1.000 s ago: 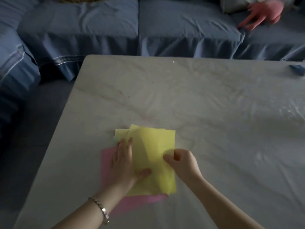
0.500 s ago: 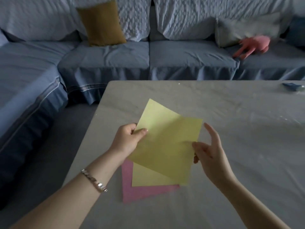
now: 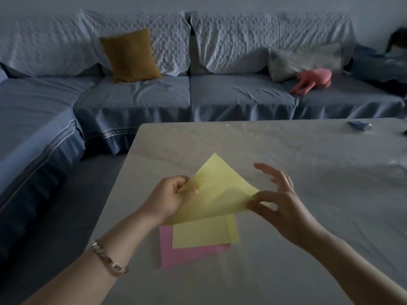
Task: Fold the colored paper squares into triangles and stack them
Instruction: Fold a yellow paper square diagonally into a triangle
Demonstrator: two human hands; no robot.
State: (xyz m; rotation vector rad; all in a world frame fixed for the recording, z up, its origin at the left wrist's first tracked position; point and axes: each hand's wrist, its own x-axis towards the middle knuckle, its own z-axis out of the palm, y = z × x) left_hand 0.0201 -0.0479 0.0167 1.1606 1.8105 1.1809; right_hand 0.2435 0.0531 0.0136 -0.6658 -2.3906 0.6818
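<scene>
both hands, left [image 3: 170, 195] and right [image 3: 278, 204], pinch opposite corners of the yellow sheet [image 3: 217, 194], raised above the stack [image 3: 198, 243], apparently for folding.

The room is dim. A blue fabric corner sofa [image 3: 136, 93] stands beyond the far and left edges of the pale marbled surface [image 3: 308, 164]. It carries white quilted throws [image 3: 242, 38], a mustard cushion [image 3: 130, 56], a grey cushion [image 3: 304, 60] and a pink plush toy [image 3: 315, 79]. Dark grey floor [image 3: 72, 216] lies between sofa and surface.
</scene>
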